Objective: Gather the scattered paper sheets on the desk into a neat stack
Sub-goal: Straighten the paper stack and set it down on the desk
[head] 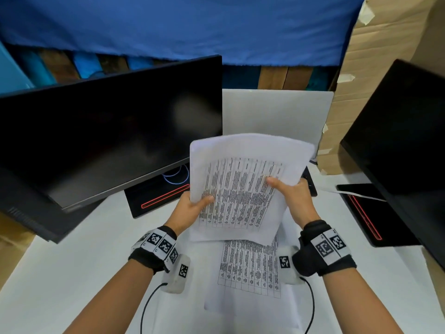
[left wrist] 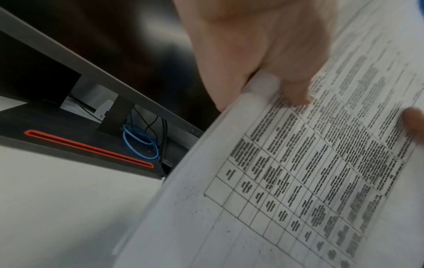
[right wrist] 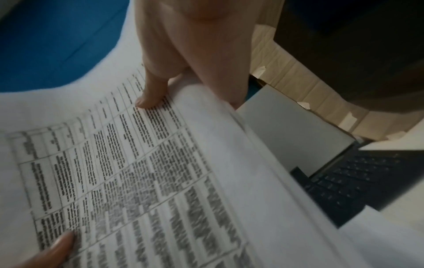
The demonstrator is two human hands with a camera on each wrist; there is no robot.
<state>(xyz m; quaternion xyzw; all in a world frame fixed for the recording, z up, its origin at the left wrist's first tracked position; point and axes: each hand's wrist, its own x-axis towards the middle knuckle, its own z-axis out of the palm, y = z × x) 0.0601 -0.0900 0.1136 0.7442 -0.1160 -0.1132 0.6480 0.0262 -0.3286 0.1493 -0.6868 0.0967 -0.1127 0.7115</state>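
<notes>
Above the white desk (head: 72, 273), between two dark monitors, a bundle of printed sheets (head: 243, 189) is being held clear of the surface by both hands. At the far left, the left monitor (head: 108, 121) is leaning over its black base with the red slot (head: 163, 196); a coiled blue cable (left wrist: 140, 143) is lying behind that base.

Moving right, the left hand (head: 192, 206) is pinching the left edge of the bundle, thumb on the printed face and fingers behind it. The left wrist view is showing several sheet edges fanned under the thumb, so the bundle is not yet squared.

Below the bundle, at least one further printed sheet (head: 250, 268) is lying flat on the desk, partly covered by the raised sheets.

Further right, the right hand (head: 293, 196) is gripping the right edge in the same way, thumb on top. Behind it, a laptop (head: 277, 112) is standing with its dark keyboard (right wrist: 358, 181) exposed, and the right monitor (head: 404, 131) is closing the scene.

Judgement: the collecting step is in hand, with alignment pending. The next move is calling for picking up the sheet on the desk, or lowering the bundle onto it, then tapping the edges flush. A loosened grip is likely to let the fanned sheets slide apart.
</notes>
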